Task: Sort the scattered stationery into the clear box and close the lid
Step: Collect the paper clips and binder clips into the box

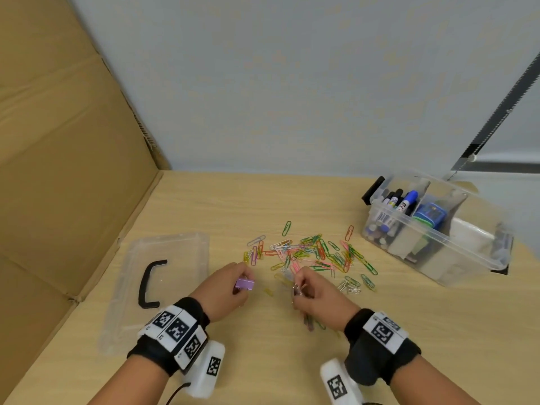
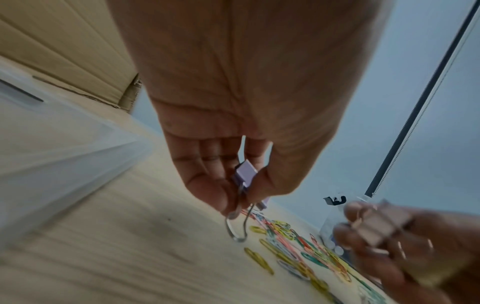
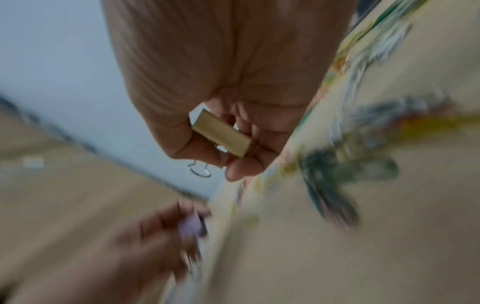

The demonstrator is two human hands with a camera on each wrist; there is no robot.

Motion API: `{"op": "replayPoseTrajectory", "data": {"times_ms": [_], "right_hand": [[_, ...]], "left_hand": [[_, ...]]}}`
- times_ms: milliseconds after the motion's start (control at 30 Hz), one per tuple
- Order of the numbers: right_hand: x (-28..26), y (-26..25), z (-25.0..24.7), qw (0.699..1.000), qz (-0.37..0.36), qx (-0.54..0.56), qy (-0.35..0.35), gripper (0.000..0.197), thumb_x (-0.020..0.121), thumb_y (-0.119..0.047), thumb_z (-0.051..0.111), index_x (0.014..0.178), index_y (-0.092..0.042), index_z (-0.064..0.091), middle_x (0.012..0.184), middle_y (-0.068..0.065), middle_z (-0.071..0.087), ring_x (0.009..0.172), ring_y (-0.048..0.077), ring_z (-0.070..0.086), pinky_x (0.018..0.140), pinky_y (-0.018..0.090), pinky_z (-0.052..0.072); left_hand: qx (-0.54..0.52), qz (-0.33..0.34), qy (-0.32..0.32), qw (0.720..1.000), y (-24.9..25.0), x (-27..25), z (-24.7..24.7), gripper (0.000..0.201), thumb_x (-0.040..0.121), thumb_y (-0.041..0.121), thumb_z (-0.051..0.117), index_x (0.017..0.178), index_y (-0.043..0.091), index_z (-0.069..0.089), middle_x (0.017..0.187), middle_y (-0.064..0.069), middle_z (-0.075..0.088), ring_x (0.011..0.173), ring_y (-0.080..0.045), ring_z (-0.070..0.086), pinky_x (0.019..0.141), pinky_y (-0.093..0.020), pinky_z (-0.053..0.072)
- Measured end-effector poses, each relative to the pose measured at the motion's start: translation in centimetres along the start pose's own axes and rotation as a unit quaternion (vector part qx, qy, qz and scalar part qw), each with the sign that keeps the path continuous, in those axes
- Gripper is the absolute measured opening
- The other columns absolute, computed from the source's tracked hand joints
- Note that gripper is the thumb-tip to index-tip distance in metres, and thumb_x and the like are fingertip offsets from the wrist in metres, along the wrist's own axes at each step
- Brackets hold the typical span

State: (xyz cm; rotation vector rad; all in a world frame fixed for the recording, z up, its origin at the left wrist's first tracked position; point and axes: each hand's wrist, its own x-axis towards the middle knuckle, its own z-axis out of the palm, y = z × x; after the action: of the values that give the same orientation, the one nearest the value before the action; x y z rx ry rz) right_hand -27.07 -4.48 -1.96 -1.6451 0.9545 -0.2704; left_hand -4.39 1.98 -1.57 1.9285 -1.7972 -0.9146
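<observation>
My left hand (image 1: 230, 285) pinches a lilac binder clip (image 1: 245, 284) just above the table; in the left wrist view the lilac binder clip (image 2: 245, 171) hangs between thumb and fingers with its wire loop down. My right hand (image 1: 309, 290) holds a gold binder clip (image 3: 221, 135) between thumb and curled fingers; the head view shows only its wire at the fingertips. Several coloured paper clips (image 1: 315, 254) lie scattered in front of both hands. The clear box (image 1: 432, 226) stands open at the right, with markers (image 1: 400, 200) and a blue item inside. Its clear lid (image 1: 163, 276) lies flat at the left.
A brown cardboard wall (image 1: 64, 159) closes off the left side. A pale wall runs behind the wooden table (image 1: 263, 361). A small heap of silver clips (image 1: 349, 287) lies right of my right hand. Both wrist views are blurred.
</observation>
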Motion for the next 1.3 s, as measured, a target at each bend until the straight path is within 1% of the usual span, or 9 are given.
{"op": "replayPoseTrajectory", "data": {"times_ms": [100, 200, 400, 533, 600, 800, 933, 1133, 1300], "right_hand": [[-1.1, -1.6, -4.4, 0.995, -0.034, 0.046, 0.085, 0.015, 0.086, -0.002, 0.055, 0.086, -0.013, 0.045, 0.086, 0.007, 0.056, 0.072, 0.016, 0.057, 0.071, 0.036, 0.053], [-2.7, -3.2, -10.0, 0.973, -0.082, 0.051, 0.209, 0.018, 0.087, 0.0, 0.054, 0.086, -0.016, 0.046, 0.088, 0.008, 0.058, 0.076, 0.022, 0.059, 0.072, 0.04, 0.053], [-6.8, -3.0, -20.5, 0.869, -0.149, -0.026, 0.472, 0.03, 0.083, -0.001, 0.056, 0.082, -0.029, 0.045, 0.081, -0.003, 0.054, 0.065, 0.011, 0.052, 0.063, 0.029, 0.047], [-8.1, -0.3, -25.3, 0.814, -0.079, -0.112, 0.564, 0.017, 0.081, -0.007, 0.057, 0.092, -0.016, 0.048, 0.091, 0.005, 0.055, 0.07, 0.021, 0.052, 0.067, 0.031, 0.043], [-7.7, 1.2, -27.3, 0.816, -0.038, -0.15, 0.557, 0.016, 0.08, -0.008, 0.058, 0.091, -0.014, 0.049, 0.097, 0.007, 0.055, 0.075, 0.027, 0.054, 0.069, 0.035, 0.047], [-4.8, 3.2, -31.6, 0.848, 0.116, -0.313, 0.411, 0.012, 0.082, -0.011, 0.06, 0.092, -0.012, 0.052, 0.104, 0.017, 0.06, 0.084, 0.027, 0.051, 0.074, 0.032, 0.041], [-4.5, 3.1, -32.0, 0.87, 0.171, -0.358, 0.294, 0.037, 0.089, -0.019, 0.057, 0.125, -0.013, 0.052, 0.13, 0.012, 0.055, 0.114, 0.029, 0.054, 0.093, 0.034, 0.043], [-7.0, 5.6, -31.2, 0.85, 0.109, -0.319, 0.404, 0.048, 0.093, -0.012, 0.043, 0.14, -0.007, 0.039, 0.15, 0.013, 0.033, 0.133, 0.032, 0.036, 0.109, 0.043, 0.032], [-7.8, 9.4, -29.4, 0.891, 0.089, -0.196, 0.399, 0.058, 0.101, -0.027, 0.029, 0.151, -0.011, 0.007, 0.15, 0.017, 0.032, 0.133, 0.031, 0.039, 0.109, 0.042, 0.035]], "left_hand": [[-0.014, 0.01, 0.002, 1.0, 1.2, 0.1, 0.2, 0.016, 0.088, 0.012, 0.052, 0.099, 0.023, 0.056, 0.096, 0.004, 0.061, 0.078, -0.015, 0.063, 0.074, -0.028, 0.051], [-0.028, 0.027, 0.021, 0.999, 2.8, 0.7, 0.5, 0.018, 0.089, 0.01, 0.052, 0.098, 0.025, 0.056, 0.093, 0.003, 0.062, 0.074, -0.009, 0.059, 0.073, -0.025, 0.049], [-0.038, 0.052, 0.052, 0.997, 6.0, 2.8, 1.9, 0.021, 0.091, 0.009, 0.052, 0.104, 0.025, 0.057, 0.097, 0.008, 0.06, 0.08, 0.004, 0.051, 0.065, -0.01, 0.042], [-0.029, 0.063, 0.036, 0.997, 8.4, 3.5, 3.3, 0.023, 0.092, 0.009, 0.051, 0.097, 0.031, 0.054, 0.096, 0.013, 0.06, 0.085, 0.002, 0.052, 0.069, -0.01, 0.04], [-0.023, 0.05, 0.035, 0.998, 9.2, 3.8, 4.1, 0.021, 0.092, 0.012, 0.051, 0.103, 0.029, 0.054, 0.093, 0.012, 0.061, 0.075, -0.006, 0.053, 0.068, -0.012, 0.041], [-0.036, 0.044, 0.024, 0.998, 11.0, 4.4, 5.6, 0.024, 0.092, 0.008, 0.052, 0.106, 0.027, 0.055, 0.101, 0.012, 0.058, 0.071, 0.005, 0.057, 0.062, -0.006, 0.041], [-0.041, 0.035, 0.014, 0.998, 11.5, 4.4, 6.1, 0.024, 0.093, 0.01, 0.05, 0.106, 0.029, 0.054, 0.1, 0.009, 0.06, 0.075, 0.007, 0.06, 0.064, -0.008, 0.044], [-0.034, 0.035, 0.024, 0.999, 12.6, 4.0, 7.6, 0.03, 0.094, 0.013, 0.051, 0.105, 0.041, 0.05, 0.108, 0.016, 0.056, 0.085, 0.005, 0.057, 0.07, -0.011, 0.048], [-0.048, 0.085, 0.055, 0.994, 16.4, 4.6, 9.3, 0.031, 0.092, 0.015, 0.054, 0.108, 0.042, 0.052, 0.105, 0.023, 0.055, 0.091, 0.003, 0.056, 0.072, -0.011, 0.05]]}}
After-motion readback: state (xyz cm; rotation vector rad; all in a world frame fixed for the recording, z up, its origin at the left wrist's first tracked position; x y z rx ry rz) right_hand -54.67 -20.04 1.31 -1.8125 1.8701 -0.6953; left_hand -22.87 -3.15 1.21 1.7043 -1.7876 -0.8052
